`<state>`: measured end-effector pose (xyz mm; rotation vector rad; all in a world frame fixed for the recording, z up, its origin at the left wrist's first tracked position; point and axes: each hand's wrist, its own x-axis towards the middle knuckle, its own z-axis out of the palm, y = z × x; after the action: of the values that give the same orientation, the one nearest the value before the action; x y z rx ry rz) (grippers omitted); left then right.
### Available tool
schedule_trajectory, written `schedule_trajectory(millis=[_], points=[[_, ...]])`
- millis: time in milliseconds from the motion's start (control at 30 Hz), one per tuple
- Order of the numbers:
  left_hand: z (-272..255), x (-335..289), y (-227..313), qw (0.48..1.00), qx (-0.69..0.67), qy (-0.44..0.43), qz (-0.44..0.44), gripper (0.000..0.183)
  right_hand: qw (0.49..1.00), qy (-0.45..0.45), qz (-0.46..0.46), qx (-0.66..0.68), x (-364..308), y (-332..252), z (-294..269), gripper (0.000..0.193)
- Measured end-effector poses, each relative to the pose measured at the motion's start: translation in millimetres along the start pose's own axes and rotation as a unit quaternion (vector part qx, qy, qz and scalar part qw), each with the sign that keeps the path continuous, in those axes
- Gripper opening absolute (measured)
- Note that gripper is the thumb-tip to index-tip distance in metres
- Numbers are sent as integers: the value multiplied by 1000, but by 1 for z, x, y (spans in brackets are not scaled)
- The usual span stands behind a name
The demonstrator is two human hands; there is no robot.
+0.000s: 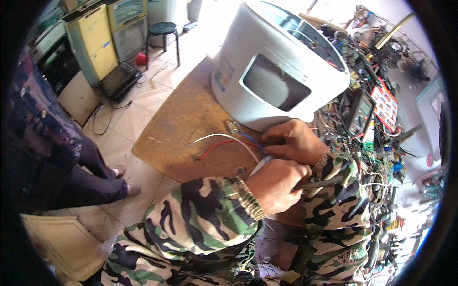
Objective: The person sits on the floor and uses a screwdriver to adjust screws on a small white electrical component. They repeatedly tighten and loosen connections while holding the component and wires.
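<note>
Closed around a slim grey metal tool (322, 184), my left hand (276, 186) is low over the wooden table. The tool sticks out to the right over my right sleeve; its kind is unclear. My right hand (296, 143) lies just beyond, its fingers pinched on wires at a white cable (260, 167). From there a white wire (224, 137), a red wire (217, 147) and a blue wire (248, 137) fan out to the left. The fingertips of both hands are partly hidden. Behind them stands a white rounded appliance housing (234, 62) with a dark rectangular opening.
The brown wooden tabletop (171, 114) carries small metal pieces (233, 127). A dense heap of parts, wires and tools (377, 114) fills the right side. At left stands a person (52, 128) in dark clothes. Beyond are a black stool (162, 29) and yellow cabinets (93, 45).
</note>
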<state>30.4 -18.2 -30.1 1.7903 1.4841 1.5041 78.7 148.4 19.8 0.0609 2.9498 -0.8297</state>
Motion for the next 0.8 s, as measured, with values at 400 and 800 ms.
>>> schedule_trajectory(millis=[400,800], points=[[3,-9,-4,1000,-17,26,-4,19,995,74,-22,68,-1,-10,7,15],[-6,-4,5,1000,20,9,-8,16,903,319,55,282,-95,-10,-15,5]])
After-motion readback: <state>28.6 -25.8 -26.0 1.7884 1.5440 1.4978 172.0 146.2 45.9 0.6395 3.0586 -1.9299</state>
